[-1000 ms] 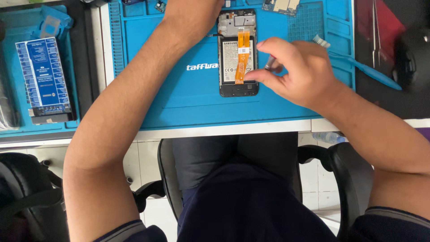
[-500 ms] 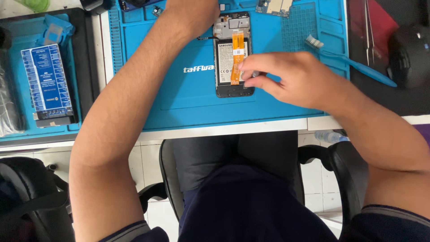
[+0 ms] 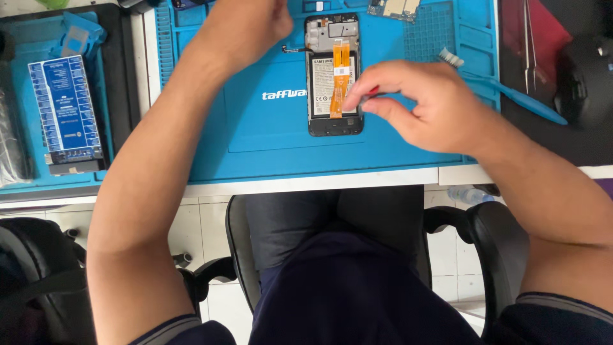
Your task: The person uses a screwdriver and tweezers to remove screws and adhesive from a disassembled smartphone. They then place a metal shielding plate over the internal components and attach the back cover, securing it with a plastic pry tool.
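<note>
An opened black phone (image 3: 322, 83) lies back-up on the blue work mat (image 3: 255, 134), showing its battery and an orange flex cable (image 3: 338, 67) down the middle. My right hand (image 3: 428, 108) reaches in from the right. Its thumb and fingers pinch a small tool with a red part (image 3: 369, 94) at the lower end of the flex cable. My left hand (image 3: 246, 29) rests as a loose fist on the mat just left of the phone's top, beside a thin black cable (image 3: 295, 49). Anything inside that fist is hidden.
A blue brush-ended tool (image 3: 511, 96) lies right of the phone, and a small circuit board (image 3: 396, 7) sits at the mat's top edge. At the left a blue tester board (image 3: 67, 108) sits in a tray. Tweezers (image 3: 529, 45) and a black rounded object (image 3: 584, 76) lie at the far right.
My right fingertips have lifted from the phone's lower right edge and now pinch the tool over the flex cable. My left fist has come further into view.
</note>
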